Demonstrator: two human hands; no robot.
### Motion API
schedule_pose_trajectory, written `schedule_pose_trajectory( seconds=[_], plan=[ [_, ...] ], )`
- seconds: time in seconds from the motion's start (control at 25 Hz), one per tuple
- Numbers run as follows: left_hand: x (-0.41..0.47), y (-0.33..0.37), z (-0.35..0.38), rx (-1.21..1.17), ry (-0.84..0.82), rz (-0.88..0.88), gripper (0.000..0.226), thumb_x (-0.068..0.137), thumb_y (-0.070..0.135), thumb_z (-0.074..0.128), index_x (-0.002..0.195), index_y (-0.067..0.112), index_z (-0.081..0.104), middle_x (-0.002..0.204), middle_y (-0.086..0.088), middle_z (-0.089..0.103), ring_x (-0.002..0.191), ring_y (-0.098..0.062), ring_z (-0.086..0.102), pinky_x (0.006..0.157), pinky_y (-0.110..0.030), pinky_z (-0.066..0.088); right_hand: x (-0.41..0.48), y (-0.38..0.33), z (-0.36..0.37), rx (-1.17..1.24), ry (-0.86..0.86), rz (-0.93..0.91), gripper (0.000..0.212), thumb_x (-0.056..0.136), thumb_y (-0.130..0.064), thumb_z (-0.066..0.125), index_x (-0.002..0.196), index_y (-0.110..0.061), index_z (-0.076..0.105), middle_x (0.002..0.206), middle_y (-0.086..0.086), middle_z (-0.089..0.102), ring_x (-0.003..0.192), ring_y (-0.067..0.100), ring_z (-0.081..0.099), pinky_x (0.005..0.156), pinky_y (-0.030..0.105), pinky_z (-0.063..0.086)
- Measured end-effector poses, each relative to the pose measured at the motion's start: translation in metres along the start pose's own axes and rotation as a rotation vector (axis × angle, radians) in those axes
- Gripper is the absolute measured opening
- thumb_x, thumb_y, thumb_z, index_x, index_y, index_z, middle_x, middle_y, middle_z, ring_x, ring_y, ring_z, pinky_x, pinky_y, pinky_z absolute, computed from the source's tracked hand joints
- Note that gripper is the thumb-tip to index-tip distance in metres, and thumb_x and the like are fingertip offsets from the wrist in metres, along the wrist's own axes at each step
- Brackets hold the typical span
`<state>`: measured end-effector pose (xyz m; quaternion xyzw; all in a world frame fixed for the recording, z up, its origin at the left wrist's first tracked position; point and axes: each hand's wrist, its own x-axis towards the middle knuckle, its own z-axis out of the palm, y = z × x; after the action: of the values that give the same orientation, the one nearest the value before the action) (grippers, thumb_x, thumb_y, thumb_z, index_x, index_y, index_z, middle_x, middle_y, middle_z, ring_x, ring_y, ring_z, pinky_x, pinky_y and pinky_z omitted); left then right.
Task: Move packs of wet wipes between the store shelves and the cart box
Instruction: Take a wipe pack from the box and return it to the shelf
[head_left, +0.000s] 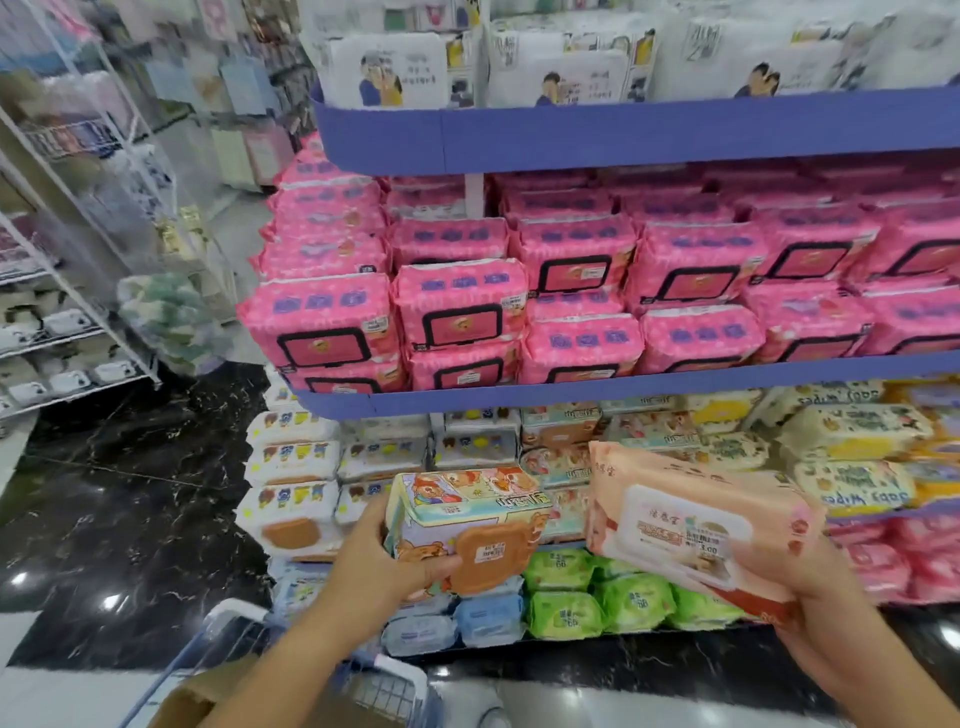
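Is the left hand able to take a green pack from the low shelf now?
Probably not yet. The left hand grips the bear-print pack, so its fingers are busy. The green packs themselves lie uncovered, with nothing in front of them.

The cart box (202, 696) is cut off by the bottom edge.

Bear pack (467, 501) left, peach pack (691, 519) right
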<state>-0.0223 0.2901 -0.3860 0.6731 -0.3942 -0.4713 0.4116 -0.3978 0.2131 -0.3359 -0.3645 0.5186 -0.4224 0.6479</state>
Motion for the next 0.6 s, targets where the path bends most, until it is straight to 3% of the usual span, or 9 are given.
schedule_pose_trajectory(
  seconds=[0.08, 0.2, 0.28, 0.36, 0.4, 0.44, 0.52, 0.6],
  plan=[
    [0.033, -0.011, 0.01, 0.073, -0.014, -0.015, 0.079, 0.064, 0.023, 0.097, 0.132, 0.032, 0.056, 0.121, 0.011, 0.072, 0.107, -0.006, 0.07, 0.086, -0.026, 0.058, -0.001, 0.01, -0.008, 0.058, 0.031, 0.033, 0.067, 0.075, 0.013, 0.054, 0.138, -0.01, 0.055, 0.126, 0.018, 0.068, 0.113, 0.041, 0.067, 0.089, 0.056, 0.055],
    [0.08, -0.023, 0.033, 0.136, -0.055, -0.021, 0.071, 0.065, 0.026, 0.097, 0.121, 0.038, 0.055, 0.116, 0.019, 0.069, 0.103, 0.002, 0.067, 0.081, -0.018, 0.053, 0.007, 0.022, -0.031, 0.169, -0.009, 0.062, 0.079, 0.07, 0.008, 0.067, 0.145, -0.004, 0.047, 0.137, 0.026, 0.058, 0.125, 0.048, 0.056, 0.096, 0.074, 0.042],
    [0.11, -0.031, 0.046, 0.197, -0.1, -0.018, 0.073, 0.064, 0.03, 0.097, 0.121, 0.038, 0.054, 0.115, 0.024, 0.063, 0.105, 0.001, 0.065, 0.078, -0.015, 0.049, 0.013, 0.027, -0.045, 0.281, 0.029, 0.102, 0.085, 0.072, 0.002, 0.075, 0.148, 0.003, 0.037, 0.146, 0.034, 0.045, 0.134, 0.057, 0.041, 0.104, 0.078, 0.029],
    [0.139, -0.042, 0.055, 0.278, -0.141, 0.022, 0.079, 0.057, 0.042, 0.099, 0.122, 0.038, 0.054, 0.116, 0.022, 0.054, 0.108, -0.002, 0.061, 0.083, -0.015, 0.048, 0.019, 0.03, -0.064, 0.356, 0.019, 0.139, 0.058, 0.092, 0.01, 0.054, 0.148, -0.001, 0.04, 0.149, 0.043, 0.028, 0.137, 0.065, 0.024, 0.11, 0.076, 0.02],
    [0.153, -0.047, 0.058, 0.328, -0.157, 0.046, 0.085, 0.051, 0.051, 0.097, 0.123, 0.038, 0.054, 0.116, 0.021, 0.049, 0.108, -0.003, 0.058, 0.088, -0.018, 0.048, 0.026, 0.036, -0.067, 0.301, 0.002, 0.136, 0.05, 0.1, 0.012, 0.039, 0.143, -0.01, 0.052, 0.146, 0.042, 0.032, 0.135, 0.062, 0.03, 0.111, 0.072, 0.024],
    [0.165, -0.051, 0.061, 0.382, -0.17, 0.068, 0.092, 0.048, 0.057, 0.096, 0.127, 0.037, 0.054, 0.117, 0.019, 0.046, 0.108, -0.003, 0.055, 0.094, -0.021, 0.048, 0.027, 0.049, -0.07, 0.322, -0.034, 0.135, 0.054, 0.1, 0.014, 0.038, 0.13, -0.021, 0.066, 0.141, 0.037, 0.046, 0.128, 0.054, 0.048, 0.104, 0.068, 0.04],
    [0.184, -0.06, 0.066, 0.444, -0.208, 0.091, 0.1, 0.051, 0.056, 0.096, 0.137, 0.029, 0.054, 0.121, 0.016, 0.044, 0.11, 0.001, 0.05, 0.101, -0.021, 0.043, 0.04, 0.059, -0.063, 0.054, 0.037, 0.124, 0.057, 0.089, 0.018, 0.06, 0.12, -0.028, 0.072, 0.131, 0.027, 0.063, 0.116, 0.047, 0.063, 0.089, 0.061, 0.055],
    [0.195, -0.069, 0.071, 0.438, -0.257, 0.137, 0.096, 0.053, 0.05, 0.097, 0.136, 0.023, 0.057, 0.12, 0.019, 0.043, 0.11, 0.014, 0.047, 0.1, -0.011, 0.039, 0.057, 0.061, -0.057, -0.019, 0.046, 0.029, 0.074, 0.068, 0.01, 0.081, 0.136, -0.012, 0.06, 0.131, 0.029, 0.061, 0.122, 0.05, 0.058, 0.091, 0.066, 0.052]
  ],
)
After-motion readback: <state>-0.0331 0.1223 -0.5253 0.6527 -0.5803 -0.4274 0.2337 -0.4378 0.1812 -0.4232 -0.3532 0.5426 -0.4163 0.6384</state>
